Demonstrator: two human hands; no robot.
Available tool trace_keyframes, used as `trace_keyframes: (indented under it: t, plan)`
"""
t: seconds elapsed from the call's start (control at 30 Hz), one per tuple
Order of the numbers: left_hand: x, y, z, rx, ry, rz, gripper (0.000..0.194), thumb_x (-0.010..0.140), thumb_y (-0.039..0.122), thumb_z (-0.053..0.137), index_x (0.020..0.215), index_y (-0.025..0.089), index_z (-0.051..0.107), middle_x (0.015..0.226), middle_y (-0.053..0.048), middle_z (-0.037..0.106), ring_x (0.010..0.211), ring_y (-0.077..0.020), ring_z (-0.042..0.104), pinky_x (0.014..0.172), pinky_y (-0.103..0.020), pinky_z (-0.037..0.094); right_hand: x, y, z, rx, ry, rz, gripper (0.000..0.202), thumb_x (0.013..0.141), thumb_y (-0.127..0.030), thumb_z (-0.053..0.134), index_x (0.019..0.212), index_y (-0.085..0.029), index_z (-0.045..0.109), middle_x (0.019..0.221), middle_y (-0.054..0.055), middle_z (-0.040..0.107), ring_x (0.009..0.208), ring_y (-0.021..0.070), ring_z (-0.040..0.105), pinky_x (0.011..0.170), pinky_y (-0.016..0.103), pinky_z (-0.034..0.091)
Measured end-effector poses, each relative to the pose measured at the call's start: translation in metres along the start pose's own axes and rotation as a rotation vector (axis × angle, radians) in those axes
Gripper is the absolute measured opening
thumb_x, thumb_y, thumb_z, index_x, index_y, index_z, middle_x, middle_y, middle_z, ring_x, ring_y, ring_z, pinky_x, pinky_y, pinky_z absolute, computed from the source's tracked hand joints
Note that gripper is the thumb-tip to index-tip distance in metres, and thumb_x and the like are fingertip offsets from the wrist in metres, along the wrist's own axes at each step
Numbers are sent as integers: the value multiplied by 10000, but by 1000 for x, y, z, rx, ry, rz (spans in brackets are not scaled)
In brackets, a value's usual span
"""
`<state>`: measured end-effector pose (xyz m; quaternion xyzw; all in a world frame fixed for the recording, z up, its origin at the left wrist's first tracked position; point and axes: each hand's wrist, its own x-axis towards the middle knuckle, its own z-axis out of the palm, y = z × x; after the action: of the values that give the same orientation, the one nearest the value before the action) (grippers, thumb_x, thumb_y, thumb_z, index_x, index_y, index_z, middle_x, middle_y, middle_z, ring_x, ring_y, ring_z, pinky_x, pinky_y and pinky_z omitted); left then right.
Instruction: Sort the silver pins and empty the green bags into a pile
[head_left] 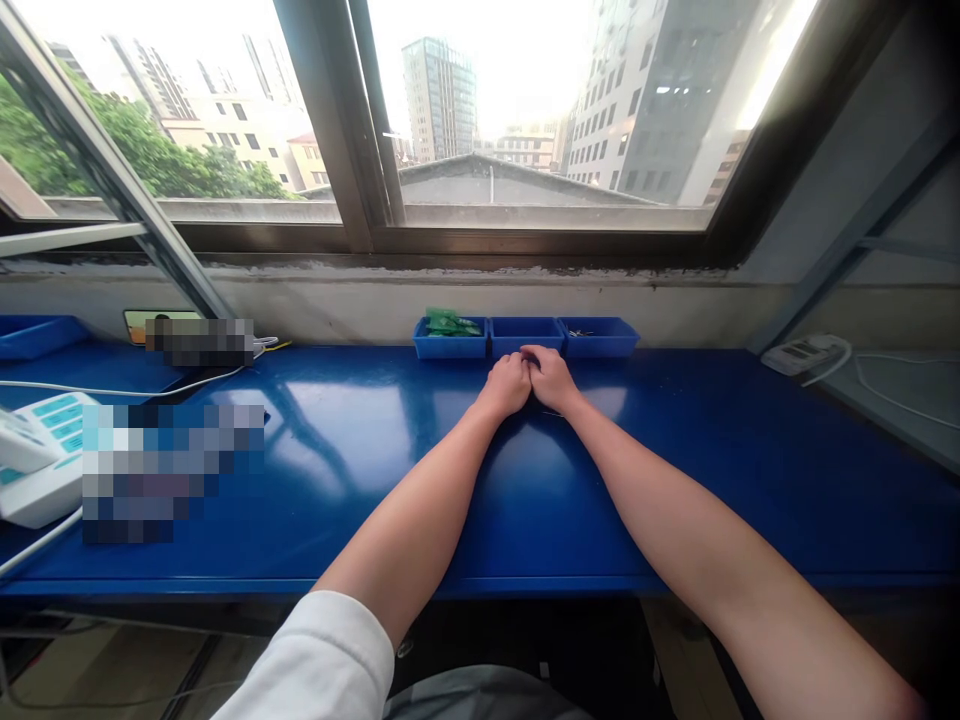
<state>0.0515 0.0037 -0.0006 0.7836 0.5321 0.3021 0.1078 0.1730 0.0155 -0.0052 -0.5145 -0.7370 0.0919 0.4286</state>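
My left hand [510, 384] and my right hand [550, 376] meet over the far middle of the blue table, just in front of the middle blue bin [526, 328]. The fingers of both are curled and closed against each other. Whatever they may hold is hidden between them. Beneath my right wrist, a faint thin line [553, 413] shows on the tabletop, too small to name. Green plastic packets [450, 323] fill the left bin [450, 347]. A few small thin metal pieces [580, 333] lie in the right bin [604, 344].
White power strips stand at the left [37, 450] and far right [806, 352] of the blue table [360, 500], with trailing cables. Blurred items lie at the left, near a blue tray [45, 335]. Metal shelf posts rise on both sides before the window.
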Motion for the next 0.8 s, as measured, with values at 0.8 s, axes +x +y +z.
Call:
trace_keyframes:
  t: [0.8]
  plan:
    - [-18, 6, -9, 90, -318, 381, 698, 746, 562, 536, 1350, 240, 400, 1446, -110, 374, 1346, -322, 300, 1087, -528, 208, 2, 0, 9, 542, 162, 430, 483, 793, -644, 411, 855, -201, 595, 931, 83, 666, 942, 238, 601, 840, 363, 467]
